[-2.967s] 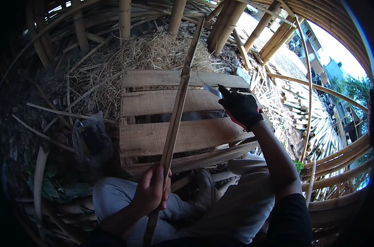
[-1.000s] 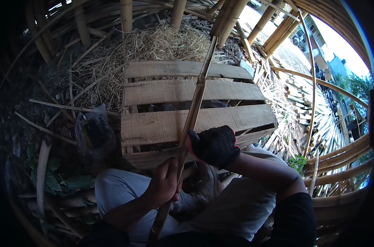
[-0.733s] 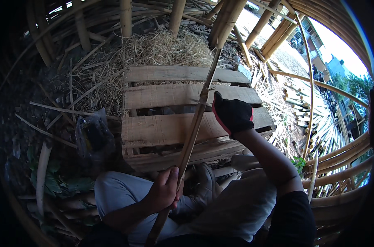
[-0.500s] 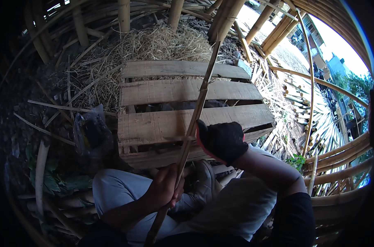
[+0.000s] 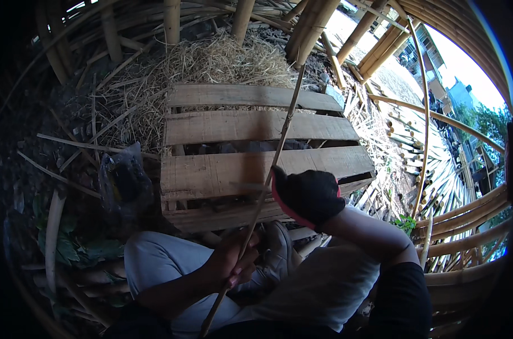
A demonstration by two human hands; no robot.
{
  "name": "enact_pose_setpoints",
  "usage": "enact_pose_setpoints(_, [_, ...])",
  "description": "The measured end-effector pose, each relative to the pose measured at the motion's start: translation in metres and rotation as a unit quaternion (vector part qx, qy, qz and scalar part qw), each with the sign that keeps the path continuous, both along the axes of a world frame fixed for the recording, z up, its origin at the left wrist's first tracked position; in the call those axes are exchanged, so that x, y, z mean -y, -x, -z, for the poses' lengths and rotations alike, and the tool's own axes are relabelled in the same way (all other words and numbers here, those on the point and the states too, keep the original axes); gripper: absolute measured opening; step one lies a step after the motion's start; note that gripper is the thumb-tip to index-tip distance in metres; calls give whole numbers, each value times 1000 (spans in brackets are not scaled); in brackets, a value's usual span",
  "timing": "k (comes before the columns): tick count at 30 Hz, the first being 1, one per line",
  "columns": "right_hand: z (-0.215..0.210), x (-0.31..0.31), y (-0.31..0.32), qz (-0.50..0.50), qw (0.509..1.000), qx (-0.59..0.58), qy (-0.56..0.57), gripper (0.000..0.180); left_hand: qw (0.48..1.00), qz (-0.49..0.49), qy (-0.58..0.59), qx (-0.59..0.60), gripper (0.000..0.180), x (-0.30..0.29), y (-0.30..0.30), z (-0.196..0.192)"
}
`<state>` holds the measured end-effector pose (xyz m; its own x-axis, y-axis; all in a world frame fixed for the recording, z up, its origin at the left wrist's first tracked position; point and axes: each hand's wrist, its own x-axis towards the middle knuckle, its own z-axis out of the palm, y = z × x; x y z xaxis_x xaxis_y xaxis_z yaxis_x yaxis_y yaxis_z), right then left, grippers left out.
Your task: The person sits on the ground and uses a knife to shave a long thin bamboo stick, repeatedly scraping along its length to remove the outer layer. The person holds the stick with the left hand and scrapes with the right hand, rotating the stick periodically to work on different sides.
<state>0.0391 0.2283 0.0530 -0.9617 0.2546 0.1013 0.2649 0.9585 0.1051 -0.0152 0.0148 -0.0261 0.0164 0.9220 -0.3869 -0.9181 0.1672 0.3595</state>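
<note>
A long, thin bamboo strip slants from my lap up over the wooden slatted crate. My left hand, bare, is closed around its lower part. My right hand, in a black and red glove, is closed beside the strip, thumb up against it. Level with this hand, a thin blade-like tool sticks out on the strip's left side, faint and blurred. Its handle is hidden, seemingly inside the gloved fist. The crate stands just beyond my knees, its slats running crosswise.
Straw is heaped behind the crate. A clear plastic bag with something dark in it lies to the left, near loose bamboo pieces. Bamboo posts rise behind, and cut poles are stacked at the right.
The bamboo strip has turned about its length and now shows a narrower side; its upper end has shifted slightly right. Both hands stay almost in place, the left hand's fingers shifted a little.
</note>
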Motion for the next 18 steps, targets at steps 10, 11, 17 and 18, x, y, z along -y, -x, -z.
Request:
enact_pose_setpoints(10, [-4, -5, 1, -41, 999, 31, -6, 52, 991, 17, -59, 115, 25, 7, 7, 4])
enact_pose_setpoints(11, [8, -12, -1, -30, 999, 6, -41, 51, 993, 21, -52, 103, 25, 6, 8, 2])
enact_pose_setpoints(17, [5, -72, 31, 84, 994, 31, -55, 58, 997, 41, 17, 63, 30, 4, 10, -10])
enact_pose_setpoints(18, [-2, -38, 19, 16, 998, 59, -21, 56, 997, 29, 3, 73, 30, 4, 11, -9])
